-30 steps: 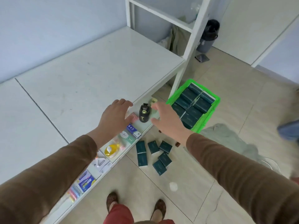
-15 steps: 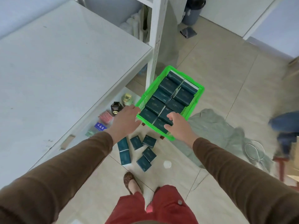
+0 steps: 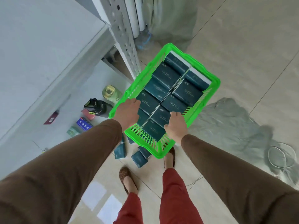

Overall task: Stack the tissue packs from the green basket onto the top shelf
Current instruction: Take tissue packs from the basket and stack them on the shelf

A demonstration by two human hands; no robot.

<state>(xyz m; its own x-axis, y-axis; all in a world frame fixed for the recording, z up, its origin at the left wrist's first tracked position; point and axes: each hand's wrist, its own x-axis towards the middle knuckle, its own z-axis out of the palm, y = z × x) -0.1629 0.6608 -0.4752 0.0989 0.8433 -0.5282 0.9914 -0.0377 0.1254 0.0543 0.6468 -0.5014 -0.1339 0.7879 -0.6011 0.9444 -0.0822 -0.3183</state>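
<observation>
While two hands (image 3: pixel 152 120) reach: ten basket (image 3: pixel 215 88) packs (image 3: pixel 161 73).

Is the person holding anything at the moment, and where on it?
Yes, the green basket: the left hand grips its left rim, the right hand its right rim near the front corner.

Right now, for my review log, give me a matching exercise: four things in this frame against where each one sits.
Things:
1. green basket
2. loose tissue packs
3. black bottle
4. wire loop

Places:
A. lower shelf, beside a pale green bottle
B. floor, far right on grey cloth
C. floor, near the feet
D. between both hands

Pairs: 1-D, 2-C, 3-A, 4-B
</observation>
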